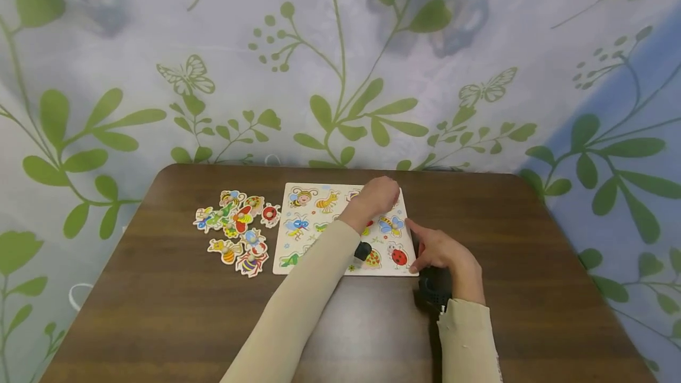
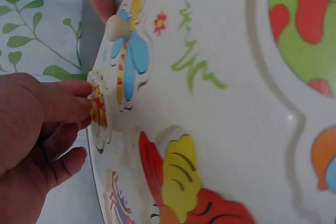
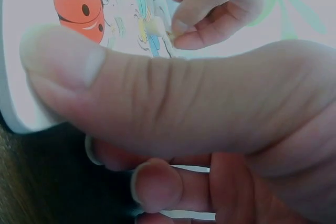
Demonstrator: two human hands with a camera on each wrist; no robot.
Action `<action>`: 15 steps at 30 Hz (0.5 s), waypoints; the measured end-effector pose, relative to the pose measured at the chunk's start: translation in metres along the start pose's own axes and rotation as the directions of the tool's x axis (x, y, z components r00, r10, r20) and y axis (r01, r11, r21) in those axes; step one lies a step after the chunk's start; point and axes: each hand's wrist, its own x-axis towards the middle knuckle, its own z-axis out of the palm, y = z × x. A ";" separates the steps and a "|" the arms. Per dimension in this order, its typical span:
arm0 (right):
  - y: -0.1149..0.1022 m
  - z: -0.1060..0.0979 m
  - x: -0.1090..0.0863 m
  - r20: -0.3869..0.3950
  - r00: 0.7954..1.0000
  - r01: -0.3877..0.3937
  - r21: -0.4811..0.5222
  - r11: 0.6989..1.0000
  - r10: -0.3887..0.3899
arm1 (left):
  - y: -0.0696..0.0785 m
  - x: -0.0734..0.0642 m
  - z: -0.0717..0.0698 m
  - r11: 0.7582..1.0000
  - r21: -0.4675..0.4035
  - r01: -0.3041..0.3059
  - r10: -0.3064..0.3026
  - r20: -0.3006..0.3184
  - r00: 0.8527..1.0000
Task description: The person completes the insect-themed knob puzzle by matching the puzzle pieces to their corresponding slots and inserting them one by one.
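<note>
A white wooden puzzle board [image 1: 283, 237] with insect pictures lies on the table. My left hand [image 1: 379, 195] reaches across it to the far right corner. In the left wrist view, its thumb and fingers pinch a small yellow-and-red puzzle piece [image 2: 98, 113], tilted against the board; its picture is partly hidden by the fingers. Beside it a dragonfly piece [image 2: 137, 56] with a round knob sits on the board. My right hand [image 1: 440, 248] rests at the board's right edge, thumb on the near corner by the ladybug picture [image 3: 79, 6] and index fingertip farther up the side.
Several loose insect pieces with knobs, among them a ladybug piece [image 1: 270, 215] and a bee piece [image 1: 226, 250], lie in a pile left of the board. The brown table [image 1: 351, 324] ends at a leaf-patterned curtain [image 1: 239, 75]. A black device [image 1: 435, 288] sits under my right wrist.
</note>
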 end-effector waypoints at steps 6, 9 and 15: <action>-0.001 0.000 0.000 -0.002 1.000 0.001 -0.012 1.000 -0.001 | 0.002 0.000 0.007 0.997 0.048 0.054 -0.055 0.018 0.998; -0.002 0.000 0.000 -0.008 1.000 0.006 -0.010 1.000 -0.006 | 0.002 -0.001 0.006 0.995 0.062 0.073 -0.075 0.030 0.997; 0.002 0.000 0.000 -0.002 1.000 0.000 -0.013 1.000 0.000 | 0.002 -0.003 0.007 0.995 0.036 0.091 -0.092 0.046 0.995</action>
